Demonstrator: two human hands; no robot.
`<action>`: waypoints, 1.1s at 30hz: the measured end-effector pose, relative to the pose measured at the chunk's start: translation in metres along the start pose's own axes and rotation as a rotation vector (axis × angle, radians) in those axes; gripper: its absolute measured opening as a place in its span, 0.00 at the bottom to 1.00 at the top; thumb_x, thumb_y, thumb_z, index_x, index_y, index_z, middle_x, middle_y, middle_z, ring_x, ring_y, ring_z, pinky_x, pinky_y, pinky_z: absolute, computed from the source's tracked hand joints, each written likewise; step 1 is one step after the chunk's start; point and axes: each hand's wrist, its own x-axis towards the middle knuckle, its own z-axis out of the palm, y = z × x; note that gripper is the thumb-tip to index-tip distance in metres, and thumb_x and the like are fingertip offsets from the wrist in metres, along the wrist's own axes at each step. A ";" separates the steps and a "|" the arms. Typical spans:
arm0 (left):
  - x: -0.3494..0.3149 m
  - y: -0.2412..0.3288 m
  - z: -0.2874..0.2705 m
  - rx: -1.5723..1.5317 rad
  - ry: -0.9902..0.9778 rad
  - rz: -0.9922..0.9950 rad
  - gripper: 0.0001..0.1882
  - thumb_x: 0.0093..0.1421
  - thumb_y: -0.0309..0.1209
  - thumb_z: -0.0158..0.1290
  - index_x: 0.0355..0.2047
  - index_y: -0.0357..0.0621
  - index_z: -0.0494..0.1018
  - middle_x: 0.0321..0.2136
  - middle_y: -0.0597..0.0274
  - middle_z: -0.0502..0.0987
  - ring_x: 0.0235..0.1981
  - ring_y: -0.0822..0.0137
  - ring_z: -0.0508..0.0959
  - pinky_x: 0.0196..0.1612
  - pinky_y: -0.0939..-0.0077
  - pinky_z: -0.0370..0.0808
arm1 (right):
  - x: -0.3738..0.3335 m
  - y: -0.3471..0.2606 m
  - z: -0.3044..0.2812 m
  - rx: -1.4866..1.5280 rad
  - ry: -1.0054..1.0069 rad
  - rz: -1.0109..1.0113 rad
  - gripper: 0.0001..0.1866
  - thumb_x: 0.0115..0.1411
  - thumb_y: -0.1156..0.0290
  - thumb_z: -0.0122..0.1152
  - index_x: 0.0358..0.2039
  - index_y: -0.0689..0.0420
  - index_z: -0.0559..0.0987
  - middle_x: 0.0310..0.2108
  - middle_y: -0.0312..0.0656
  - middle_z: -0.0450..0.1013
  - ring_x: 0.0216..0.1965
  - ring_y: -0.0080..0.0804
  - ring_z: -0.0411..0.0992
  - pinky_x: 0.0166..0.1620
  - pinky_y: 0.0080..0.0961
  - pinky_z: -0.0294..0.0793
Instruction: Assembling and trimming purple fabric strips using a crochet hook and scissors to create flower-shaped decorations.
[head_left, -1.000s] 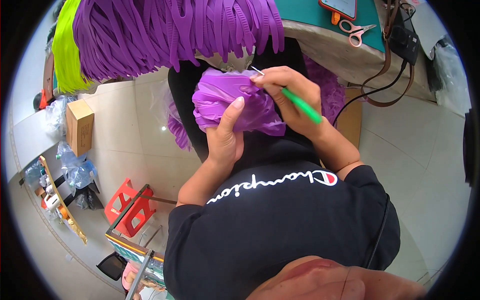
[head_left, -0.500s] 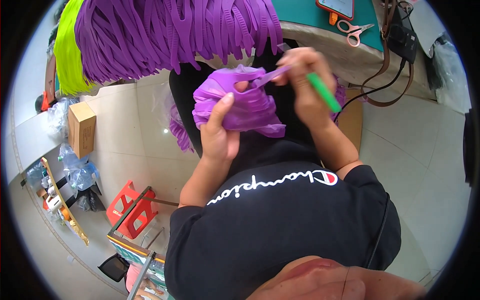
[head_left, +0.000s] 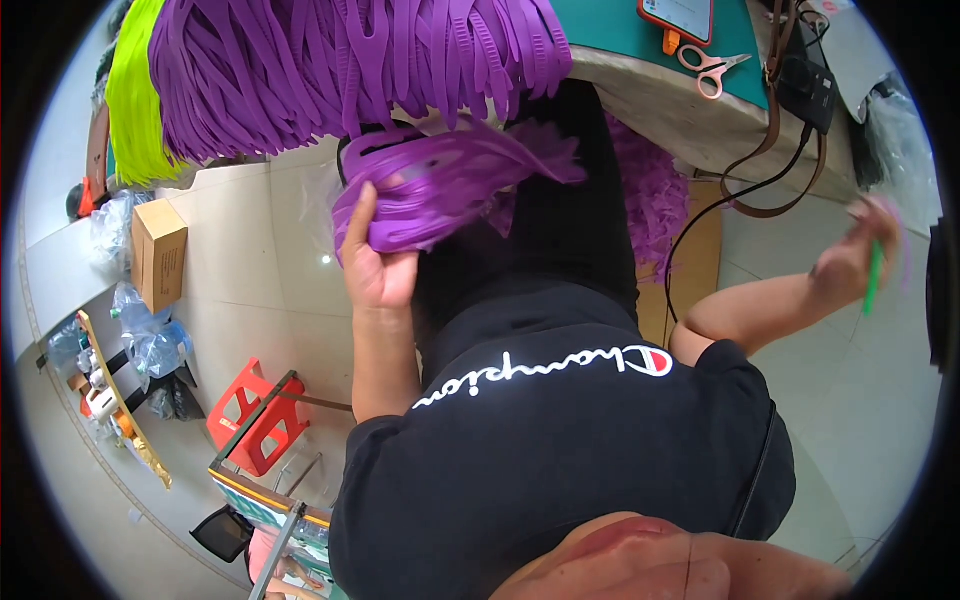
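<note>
My left hand (head_left: pixel 378 262) is closed on a floppy purple rubber sheet (head_left: pixel 430 190) with slots and strap-like bands, the thumb lying on top. The sheet's free end flares out over my lap, blurred by motion. Far out to the right, my right hand (head_left: pixel 848 262) is closed round a slim green-handled tool (head_left: pixel 873 280). A thin pale-purple strip (head_left: pixel 905 245) trails beside that hand, too smeared to make out fully. Just beyond the sheet, a thick pile of purple rubber straps (head_left: pixel 300 80) hangs over the table edge.
Lime-green straps (head_left: pixel 135 100) hang left of the purple pile. Scissors (head_left: pixel 712 70) and a phone (head_left: pixel 680 18) lie on the green mat (head_left: pixel 620 30). Purple scraps (head_left: pixel 650 200) heap below the table, near a black cable (head_left: pixel 690 225). A carton (head_left: pixel 160 255) and red stool (head_left: pixel 260 415) stand left.
My right hand has swung away from the sheet, far to the right, with the green-handled tool. My left hand has shifted left with the sheet, which now spreads out longer.
</note>
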 end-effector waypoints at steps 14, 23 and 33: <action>-0.042 -0.035 0.056 0.149 -0.106 -0.084 0.16 0.58 0.25 0.54 0.47 0.40 0.68 0.41 0.59 0.75 0.42 0.66 0.76 0.48 0.68 0.73 | -0.140 -0.082 0.150 1.010 -0.960 0.573 0.07 0.62 0.73 0.53 0.36 0.64 0.72 0.34 0.44 0.70 0.32 0.26 0.71 0.37 0.20 0.72; -0.045 -0.038 0.056 0.211 -0.186 -0.048 0.17 0.56 0.23 0.55 0.47 0.38 0.68 0.41 0.58 0.75 0.42 0.66 0.76 0.48 0.69 0.73 | -0.147 -0.082 0.156 1.035 -0.829 0.637 0.07 0.63 0.71 0.51 0.36 0.63 0.70 0.34 0.43 0.70 0.34 0.24 0.70 0.39 0.20 0.71; -0.045 -0.041 0.053 0.249 -0.180 0.025 0.16 0.56 0.21 0.55 0.46 0.38 0.70 0.39 0.59 0.76 0.41 0.66 0.77 0.46 0.70 0.74 | -0.137 -0.077 0.157 0.800 -0.922 0.303 0.05 0.62 0.74 0.53 0.32 0.63 0.73 0.32 0.43 0.70 0.32 0.24 0.70 0.36 0.19 0.70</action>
